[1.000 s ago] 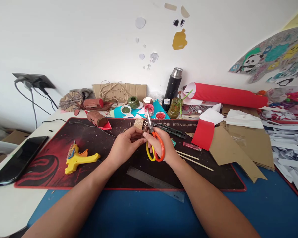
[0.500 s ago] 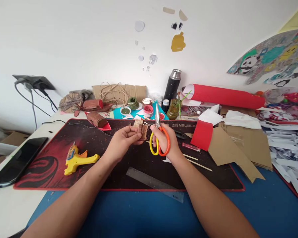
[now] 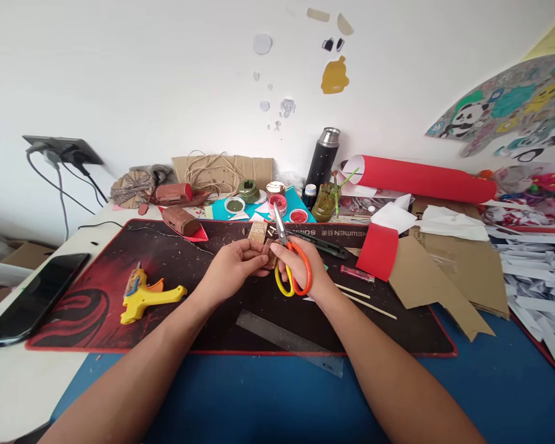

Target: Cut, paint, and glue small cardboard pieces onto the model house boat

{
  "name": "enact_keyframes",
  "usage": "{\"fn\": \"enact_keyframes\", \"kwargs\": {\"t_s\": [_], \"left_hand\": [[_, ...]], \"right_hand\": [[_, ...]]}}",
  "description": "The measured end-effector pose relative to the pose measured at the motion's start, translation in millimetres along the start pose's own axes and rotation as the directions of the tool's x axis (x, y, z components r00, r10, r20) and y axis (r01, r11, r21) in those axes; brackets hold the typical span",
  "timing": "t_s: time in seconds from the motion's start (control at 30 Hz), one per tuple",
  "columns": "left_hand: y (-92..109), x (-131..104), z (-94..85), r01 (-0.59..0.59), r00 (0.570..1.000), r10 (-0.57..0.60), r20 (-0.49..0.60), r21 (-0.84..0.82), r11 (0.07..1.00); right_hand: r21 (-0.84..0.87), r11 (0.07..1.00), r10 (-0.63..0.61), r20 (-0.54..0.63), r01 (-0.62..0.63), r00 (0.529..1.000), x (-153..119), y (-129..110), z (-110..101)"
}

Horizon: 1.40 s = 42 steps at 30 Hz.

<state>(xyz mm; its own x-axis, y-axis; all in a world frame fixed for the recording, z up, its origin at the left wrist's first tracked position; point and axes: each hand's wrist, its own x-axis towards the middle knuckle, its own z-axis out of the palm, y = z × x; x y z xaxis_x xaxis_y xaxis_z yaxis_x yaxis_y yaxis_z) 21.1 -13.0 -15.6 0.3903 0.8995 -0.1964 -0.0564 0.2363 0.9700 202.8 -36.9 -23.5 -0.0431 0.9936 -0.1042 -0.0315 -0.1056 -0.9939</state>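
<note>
My left hand [image 3: 231, 268] pinches a small brown cardboard piece [image 3: 272, 261], mostly covered by the fingers. My right hand [image 3: 308, 265] grips a pair of scissors [image 3: 282, 233] with one yellow and one orange handle loop, its blades pressed together and pointing up and away. The right thumb and fingertips meet the cardboard's right side. Just beyond the left fingers shows a tan printed scrap [image 3: 258, 232]; whether it is held or lies on the mat I cannot tell. A dark utility knife [image 3: 324, 245] lies behind the right hand.
On the black mat [image 3: 203, 333] lie a yellow glue gun [image 3: 143, 296], a clear ruler [image 3: 287, 339] and thin sticks [image 3: 370, 305]. Paint pots [image 3: 248, 191], a thermos [image 3: 324, 157] and a red paper roll [image 3: 425, 177] stand behind. Cardboard sheets [image 3: 462, 265] are at right, a phone [image 3: 37, 296] at left.
The scissors have tipped to the left, and my right hand has come closer to the left one, its fingers now at the cardboard piece. More of the utility knife shows.
</note>
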Motion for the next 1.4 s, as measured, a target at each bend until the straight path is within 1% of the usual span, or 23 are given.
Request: {"fn": "enact_keyframes", "kwargs": {"t_s": [0.17, 0.33, 0.43, 0.57, 0.63, 0.73, 0.8, 0.9, 1.1, 1.27, 1.4], "left_hand": [[0, 0, -0.7, -0.005, 1.0, 0.006, -0.003, 0.046, 0.999], [-3, -2, 1.2, -0.015, 1.0, 0.016, -0.006, 0.111, 0.994], [-3, -2, 0.3, -0.008, 1.0, 0.007, 0.005, 0.102, 0.995], [4, -2, -5.0, -0.02, 0.997, 0.018, 0.068, 0.027, 0.999], [9, -3, -9.0, -0.024, 0.996, 0.023, 0.082, 0.007, 1.0], [15, -3, -14.1, -0.054, 0.997, 0.051, 0.053, 0.064, 0.996], [17, -4, -15.3, -0.074, 0.996, 0.067, 0.058, 0.123, 0.99], [19, -5, -13.5, -0.091, 0.994, 0.077, 0.082, 0.178, 0.98], [15, -6, -8.7, -0.116, 0.993, 0.106, 0.055, 0.235, 0.965], [12, -4, -11.6, -0.089, 0.994, 0.073, 0.077, 0.23, 0.969], [15, -4, -15.6, -0.073, 0.993, 0.05, 0.111, 0.216, 0.974]], "right_hand": [[-0.006, 1.0, -0.015, 0.021, 0.016, 1.0, -1, 0, 0], [0.003, 1.0, 0.002, 0.005, -0.002, 1.0, -1, 1, 1], [0.016, 1.0, 0.004, 0.001, -0.004, 1.0, -2, -1, 0], [0.102, 0.995, 0.018, -0.014, -0.017, 1.0, -2, -6, -3], [0.151, 0.988, 0.038, -0.022, -0.034, 0.999, -2, -7, -4], [0.193, 0.979, 0.071, -0.015, -0.067, 0.997, -1, -8, -4], [0.202, 0.977, 0.076, -0.009, -0.073, 0.997, -1, -8, -3], [0.187, 0.981, 0.061, -0.009, -0.059, 0.998, -2, -7, -2], [0.144, 0.988, 0.051, 0.0, -0.05, 0.999, -4, -6, 0], [0.107, 0.992, 0.073, 0.007, -0.073, 0.997, -5, -5, 0], [0.088, 0.994, 0.063, 0.029, -0.065, 0.998, -6, -6, 0]]}}
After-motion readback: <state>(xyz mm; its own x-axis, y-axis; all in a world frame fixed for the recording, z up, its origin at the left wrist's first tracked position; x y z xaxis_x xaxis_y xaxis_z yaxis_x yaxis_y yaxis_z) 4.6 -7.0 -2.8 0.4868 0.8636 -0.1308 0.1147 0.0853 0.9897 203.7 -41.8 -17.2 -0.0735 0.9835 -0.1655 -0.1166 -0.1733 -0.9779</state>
